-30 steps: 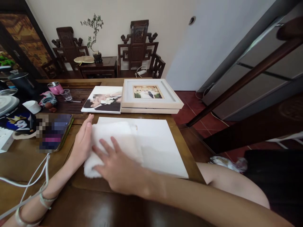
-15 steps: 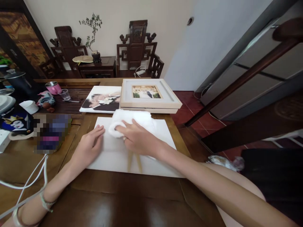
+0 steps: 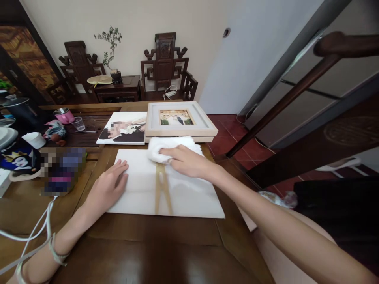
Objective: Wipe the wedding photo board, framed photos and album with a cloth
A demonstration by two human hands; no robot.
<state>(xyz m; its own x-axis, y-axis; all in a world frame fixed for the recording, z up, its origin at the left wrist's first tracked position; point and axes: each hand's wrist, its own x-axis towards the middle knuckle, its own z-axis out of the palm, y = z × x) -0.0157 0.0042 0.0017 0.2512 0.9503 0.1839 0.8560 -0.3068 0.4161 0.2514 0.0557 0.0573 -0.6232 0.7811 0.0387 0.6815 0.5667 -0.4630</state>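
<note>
Pressing down on a white cloth (image 3: pixel 173 146), the right hand (image 3: pixel 189 162) lay flat with loose fingers at the far edge of a white board (image 3: pixel 189 195) on the wooden table (image 3: pixel 154 244). The left hand (image 3: pixel 108 187) rested open, grasping nothing, on the board's left edge, and a framed photo (image 3: pixel 179 120) sat just beyond the cloth.
</note>
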